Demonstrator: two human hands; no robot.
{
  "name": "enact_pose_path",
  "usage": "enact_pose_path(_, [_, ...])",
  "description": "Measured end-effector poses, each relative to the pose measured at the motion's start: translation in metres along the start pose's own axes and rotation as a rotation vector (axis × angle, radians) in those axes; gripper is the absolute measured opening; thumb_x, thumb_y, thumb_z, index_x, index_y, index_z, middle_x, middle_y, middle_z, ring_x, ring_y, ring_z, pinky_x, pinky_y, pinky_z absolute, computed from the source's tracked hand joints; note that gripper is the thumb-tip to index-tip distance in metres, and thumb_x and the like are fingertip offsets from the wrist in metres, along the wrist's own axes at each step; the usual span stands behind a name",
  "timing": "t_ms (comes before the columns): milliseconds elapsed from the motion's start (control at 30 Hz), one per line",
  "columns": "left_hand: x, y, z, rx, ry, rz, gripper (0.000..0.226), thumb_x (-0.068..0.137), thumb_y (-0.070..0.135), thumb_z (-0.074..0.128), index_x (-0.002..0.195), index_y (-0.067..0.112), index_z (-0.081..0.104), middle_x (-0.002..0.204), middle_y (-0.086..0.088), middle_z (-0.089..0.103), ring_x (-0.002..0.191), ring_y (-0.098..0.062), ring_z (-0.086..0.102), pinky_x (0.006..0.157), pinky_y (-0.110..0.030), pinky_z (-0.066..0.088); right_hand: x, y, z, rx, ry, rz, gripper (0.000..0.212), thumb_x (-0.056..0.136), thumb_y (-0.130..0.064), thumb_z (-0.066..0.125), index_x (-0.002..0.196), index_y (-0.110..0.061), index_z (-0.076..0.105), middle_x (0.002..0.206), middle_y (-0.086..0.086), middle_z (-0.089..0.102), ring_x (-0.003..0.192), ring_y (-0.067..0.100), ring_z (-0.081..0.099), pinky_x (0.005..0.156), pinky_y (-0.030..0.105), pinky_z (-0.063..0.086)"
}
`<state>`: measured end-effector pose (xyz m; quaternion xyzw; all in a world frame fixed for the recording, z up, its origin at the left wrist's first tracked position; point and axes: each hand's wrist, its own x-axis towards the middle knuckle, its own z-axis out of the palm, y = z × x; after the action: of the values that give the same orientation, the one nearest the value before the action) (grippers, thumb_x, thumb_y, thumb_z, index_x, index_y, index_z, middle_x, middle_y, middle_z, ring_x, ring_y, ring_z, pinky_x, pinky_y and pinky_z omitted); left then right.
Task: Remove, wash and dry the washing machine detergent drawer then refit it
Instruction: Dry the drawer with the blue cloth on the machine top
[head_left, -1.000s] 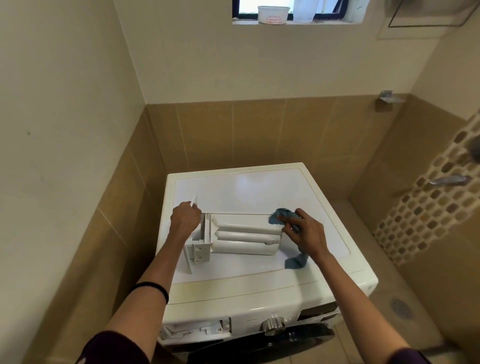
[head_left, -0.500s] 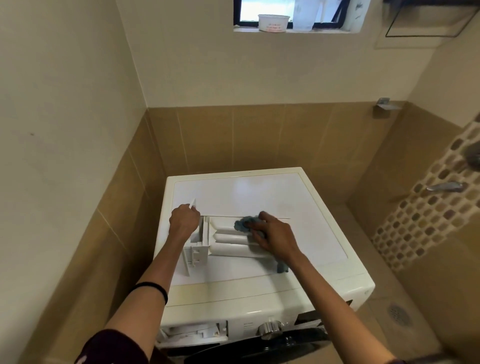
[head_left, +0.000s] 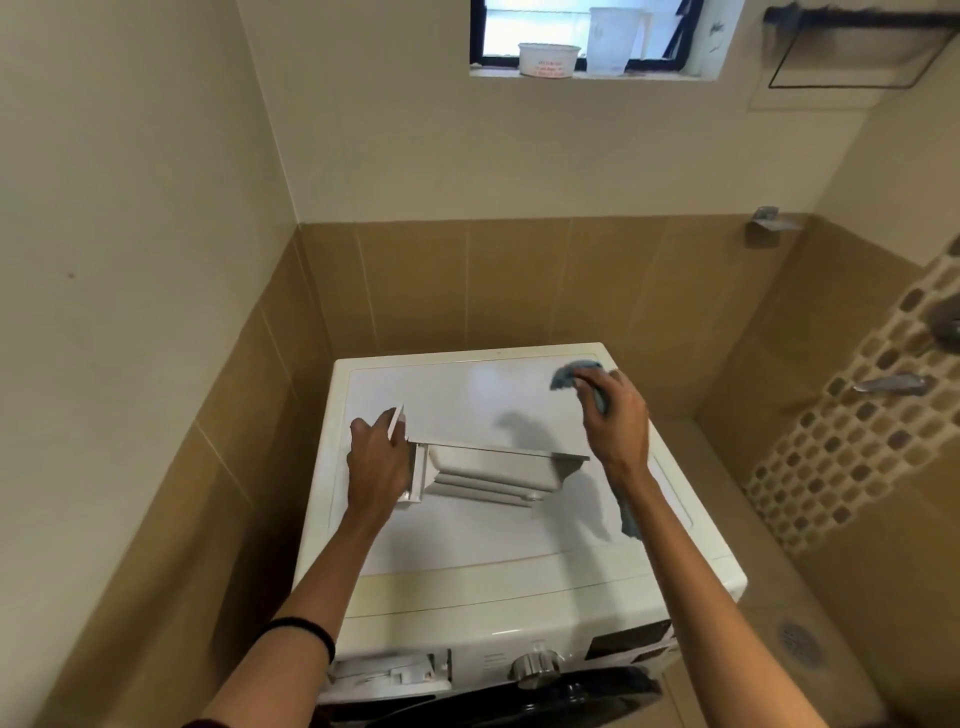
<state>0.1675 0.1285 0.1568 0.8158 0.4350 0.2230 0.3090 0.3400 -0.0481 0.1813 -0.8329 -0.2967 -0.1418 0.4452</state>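
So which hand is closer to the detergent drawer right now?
Left. The left hand grips the detergent drawer at its front end; the right hand, holding a blue cloth, hovers above and beyond its other end, not touching.

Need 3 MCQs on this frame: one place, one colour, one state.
1. Where is the drawer? A over the washer top B in its slot C on the floor
2. Cloth colour? A red B blue C white
3. The cloth is: A pressed on the drawer B lying flat C held up, off the drawer

Key: 1A, the left hand holds it above the white top; 2B, plainly blue; 3C, the right hand holds it high, apart from the drawer.
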Motion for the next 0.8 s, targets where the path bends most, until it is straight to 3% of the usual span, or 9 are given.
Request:
enact_pose_path(133, [-0.017,-0.020,0.023,-0.121,0.114,0.173,0.042,0.097,0.025,0.038,0.137,0.013,0.045,0.090,-0.010,0.041,0.069,-0.022,0.047,0.054,-0.019,0.037,0.002,-0.052,0.032,0.111,-0.325,-0.076,0.031,0.095,-0.026,0.049,0.125,-0.023,0.056,0.116,0.003,0.061,0.098,0.020,0.058,0.081,0.029,0.044])
enact_pose_path(233, [-0.028,-0.034,0.035,-0.176,0.078,0.128,0.042,0.098,0.027,0.036,0.140,0.022,0.039,0.088,-0.011,0.042,0.068,-0.017,0.046,0.056,-0.013,0.036,-0.027,-0.070,0.070,0.045,-0.645,-0.150,0.037,0.097,-0.027,0.042,0.133,-0.019,0.045,0.120,0.008,0.052,0.106,0.023,0.055,0.085,0.030,0.043])
enact_pose_path(300, [-0.035,-0.045,0.039,-0.174,0.027,0.078,0.043,0.099,0.028,0.034,0.141,0.027,0.035,0.088,-0.010,0.044,0.070,-0.013,0.044,0.060,-0.017,0.037,-0.050,-0.072,0.090,-0.049,-0.747,-0.243,0.040,0.098,-0.026,0.037,0.135,-0.012,0.041,0.127,0.012,0.047,0.112,0.026,0.049,0.087,0.032,0.041])
enact_pose_path(400, [-0.039,-0.059,0.040,-0.145,0.012,0.071,0.044,0.099,0.024,0.037,0.142,0.030,0.032,0.093,-0.008,0.047,0.078,-0.015,0.048,0.072,-0.029,0.047,-0.076,-0.061,0.108,-0.212,-0.756,-0.392,0.049,0.098,-0.031,0.027,0.137,-0.003,0.037,0.130,0.017,0.046,0.113,0.031,0.045,0.089,0.037,0.039])
enact_pose_path(500, [-0.042,-0.065,0.043,-0.145,-0.028,0.071,0.047,0.099,0.020,0.039,0.142,0.033,0.027,0.107,-0.010,0.051,0.092,-0.018,0.053,0.086,-0.037,0.051,-0.092,-0.042,0.112,-0.287,-0.711,-0.489,0.063,0.088,-0.036,0.021,0.133,0.000,0.045,0.115,0.019,0.055,0.098,0.034,0.053,0.079,0.038,0.044])
enact_pose_path(633, [-0.060,-0.075,0.048,-0.207,-0.084,0.084,0.049,0.098,0.017,0.039,0.142,0.034,0.024,0.147,-0.002,0.037,0.134,-0.027,0.037,0.112,-0.046,0.029,-0.105,-0.003,0.093,-0.319,-0.727,-0.497,0.054,0.082,-0.037,0.039,0.123,-0.006,0.054,0.106,0.009,0.061,0.081,0.024,0.058,0.066,0.027,0.047])
enact_pose_path(800, [-0.064,-0.084,0.055,-0.211,-0.100,0.063,0.051,0.098,0.015,0.040,0.138,0.037,0.019,0.151,0.000,0.030,0.141,-0.028,0.027,0.114,-0.050,0.024,-0.102,0.046,0.065,-0.340,-0.733,-0.423,0.054,0.081,-0.034,0.045,0.127,-0.006,0.050,0.102,0.006,0.061,0.080,0.020,0.058,0.070,0.025,0.044])
